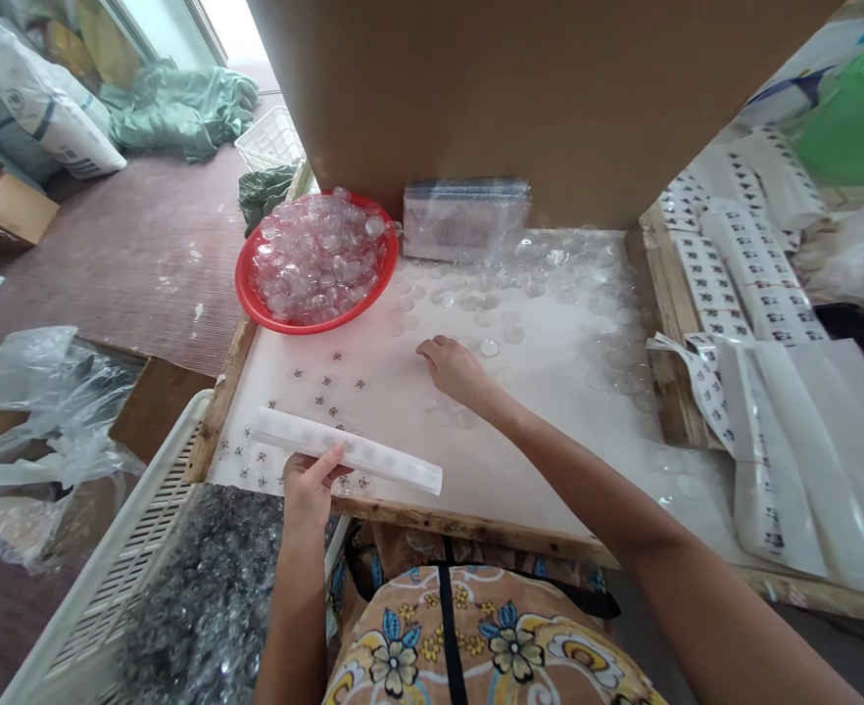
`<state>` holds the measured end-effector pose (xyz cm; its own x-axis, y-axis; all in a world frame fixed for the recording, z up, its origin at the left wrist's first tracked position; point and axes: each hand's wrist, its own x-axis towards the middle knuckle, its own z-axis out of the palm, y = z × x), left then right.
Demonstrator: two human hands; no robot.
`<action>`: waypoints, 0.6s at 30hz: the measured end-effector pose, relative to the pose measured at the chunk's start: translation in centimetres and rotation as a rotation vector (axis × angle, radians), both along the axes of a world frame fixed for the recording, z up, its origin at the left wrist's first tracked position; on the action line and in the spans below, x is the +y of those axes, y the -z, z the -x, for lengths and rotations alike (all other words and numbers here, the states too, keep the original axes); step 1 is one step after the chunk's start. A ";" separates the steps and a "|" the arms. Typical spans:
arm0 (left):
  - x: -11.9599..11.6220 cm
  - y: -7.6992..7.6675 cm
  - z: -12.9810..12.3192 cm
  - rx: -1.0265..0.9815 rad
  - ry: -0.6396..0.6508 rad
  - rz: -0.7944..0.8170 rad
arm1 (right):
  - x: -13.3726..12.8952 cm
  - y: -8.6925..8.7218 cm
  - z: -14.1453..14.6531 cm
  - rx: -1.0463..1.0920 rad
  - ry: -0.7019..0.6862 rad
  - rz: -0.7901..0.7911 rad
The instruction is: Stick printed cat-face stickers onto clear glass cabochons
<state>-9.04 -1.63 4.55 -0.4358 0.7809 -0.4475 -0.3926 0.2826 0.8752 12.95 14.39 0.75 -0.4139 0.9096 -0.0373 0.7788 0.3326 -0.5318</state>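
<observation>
L hand [311, 487] gripped a white strip [384, 460] over small dark prints [319, 400] on the desk [527, 470]. R hand [453, 370], fingers curled, was near loose clear discs [490, 348]; can't tell if it held one. Risks: strip, gripped at one spot, might've slipped; R arm [586, 480], if dragged, could've swept discs; red bowl [314, 328], heaped at L edge, might've spilled if bumped.

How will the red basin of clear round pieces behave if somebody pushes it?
The red basin would probably keep its shape, as its rim looks evenly round. The clear round pieces are heaped above that rim, so some may slide off with a sudden push.
</observation>
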 end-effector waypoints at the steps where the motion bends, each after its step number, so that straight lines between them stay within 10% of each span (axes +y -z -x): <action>1: 0.0 0.0 0.1 0.005 0.001 0.002 | 0.3 0.0 0.0 0.055 0.003 0.023; 18: -0.8 0.0 1.3 0.026 -0.072 0.017 | -1.2 0.5 -0.4 -0.065 0.023 0.027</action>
